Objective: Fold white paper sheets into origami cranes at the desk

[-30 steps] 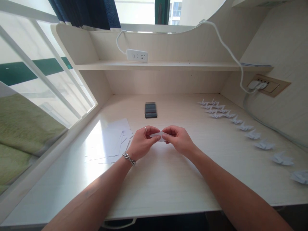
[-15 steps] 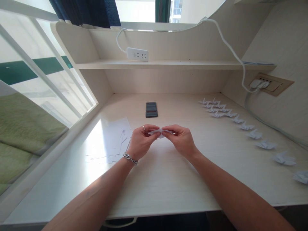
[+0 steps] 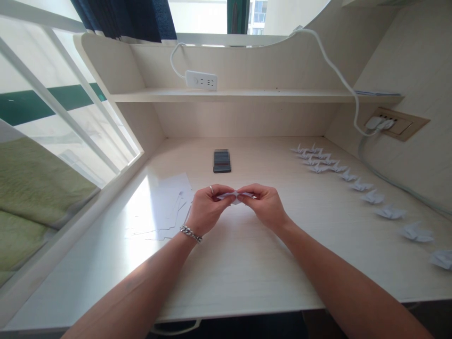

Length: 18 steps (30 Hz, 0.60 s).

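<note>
A small piece of folded white paper [image 3: 236,200] is pinched between my two hands, above the middle of the desk. My left hand [image 3: 208,207], with a ring and a chain bracelet, grips its left side between thumb and fingers. On the right side my right hand [image 3: 266,202] pinches it the same way, the fingertips of both hands almost meeting. Much of the paper is hidden behind the fingers. Loose white sheets [image 3: 165,202] lie on the desk just left of my left hand. Beyond the hands rests a dark phone-like object [image 3: 222,161], its face blurred.
Several folded white paper cranes [image 3: 390,213] stand in a line along the right side of the desk [image 3: 247,273]. A white power strip [image 3: 201,80] sits on the shelf [image 3: 254,95] at the back. A white cable [image 3: 339,70] hangs down to a wall socket [image 3: 400,125].
Both hands stay nearly in place, still pinching the folded paper. The paper's visible part has tilted slightly between the fingertips.
</note>
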### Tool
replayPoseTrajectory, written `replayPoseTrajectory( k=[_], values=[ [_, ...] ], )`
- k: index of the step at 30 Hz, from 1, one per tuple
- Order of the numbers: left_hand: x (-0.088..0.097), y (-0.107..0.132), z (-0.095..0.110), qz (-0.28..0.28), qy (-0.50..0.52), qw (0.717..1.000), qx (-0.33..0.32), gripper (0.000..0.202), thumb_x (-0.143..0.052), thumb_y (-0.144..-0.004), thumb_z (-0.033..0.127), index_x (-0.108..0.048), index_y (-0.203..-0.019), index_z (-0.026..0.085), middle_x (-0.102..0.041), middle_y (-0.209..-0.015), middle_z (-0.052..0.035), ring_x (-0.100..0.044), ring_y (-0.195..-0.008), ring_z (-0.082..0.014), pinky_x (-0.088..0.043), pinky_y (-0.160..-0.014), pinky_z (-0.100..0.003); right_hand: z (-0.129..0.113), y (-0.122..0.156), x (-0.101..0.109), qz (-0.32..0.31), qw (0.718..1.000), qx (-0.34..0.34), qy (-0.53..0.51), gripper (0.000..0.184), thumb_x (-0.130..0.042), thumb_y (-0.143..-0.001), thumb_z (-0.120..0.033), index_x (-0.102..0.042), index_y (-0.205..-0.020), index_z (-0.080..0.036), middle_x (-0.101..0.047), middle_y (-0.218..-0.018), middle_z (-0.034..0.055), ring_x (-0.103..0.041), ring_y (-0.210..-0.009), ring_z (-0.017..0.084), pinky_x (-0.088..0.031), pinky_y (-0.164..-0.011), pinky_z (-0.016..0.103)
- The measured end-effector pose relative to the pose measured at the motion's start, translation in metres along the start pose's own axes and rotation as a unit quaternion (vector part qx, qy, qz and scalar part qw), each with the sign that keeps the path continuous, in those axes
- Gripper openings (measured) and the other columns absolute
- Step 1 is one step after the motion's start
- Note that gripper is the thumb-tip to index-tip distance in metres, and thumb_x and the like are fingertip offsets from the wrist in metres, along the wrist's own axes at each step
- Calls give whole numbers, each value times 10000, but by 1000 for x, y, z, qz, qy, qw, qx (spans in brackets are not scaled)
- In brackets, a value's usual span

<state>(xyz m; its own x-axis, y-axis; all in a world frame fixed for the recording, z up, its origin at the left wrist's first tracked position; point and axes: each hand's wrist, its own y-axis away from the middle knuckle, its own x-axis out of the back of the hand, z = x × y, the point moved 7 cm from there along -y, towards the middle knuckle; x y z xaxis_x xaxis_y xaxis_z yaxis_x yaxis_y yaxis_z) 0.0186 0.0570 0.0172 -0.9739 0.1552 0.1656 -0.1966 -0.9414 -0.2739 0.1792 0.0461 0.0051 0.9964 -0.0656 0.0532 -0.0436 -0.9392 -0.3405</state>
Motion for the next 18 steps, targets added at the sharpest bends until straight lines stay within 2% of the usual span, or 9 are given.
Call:
replayPoseTrajectory(
  k=[8, 18],
  values=[
    [-6, 0, -1, -39, -23, 998, 33, 213, -758, -730, 289, -734, -862, 123, -752, -807, -82, -695, -738, -174, -556, -693, -277, 11, 1, -7, -58, 992, -102, -51, 198, -767, -694, -300, -717, -830, -165, -698, -765, 32, -619, -688, 151, -492, -641, 291],
    [-6, -1, -3, -55, -14, 997, 61, 143, -735, -722, 231, -728, -808, 118, -713, -725, -56, -630, -644, -133, -514, -623, -256, 8, 1, -8, -69, 992, -100, -42, 156, -754, -690, -275, -727, -789, -158, -702, -739, 37, -623, -686, 155, -495, -660, 300]
  ],
)
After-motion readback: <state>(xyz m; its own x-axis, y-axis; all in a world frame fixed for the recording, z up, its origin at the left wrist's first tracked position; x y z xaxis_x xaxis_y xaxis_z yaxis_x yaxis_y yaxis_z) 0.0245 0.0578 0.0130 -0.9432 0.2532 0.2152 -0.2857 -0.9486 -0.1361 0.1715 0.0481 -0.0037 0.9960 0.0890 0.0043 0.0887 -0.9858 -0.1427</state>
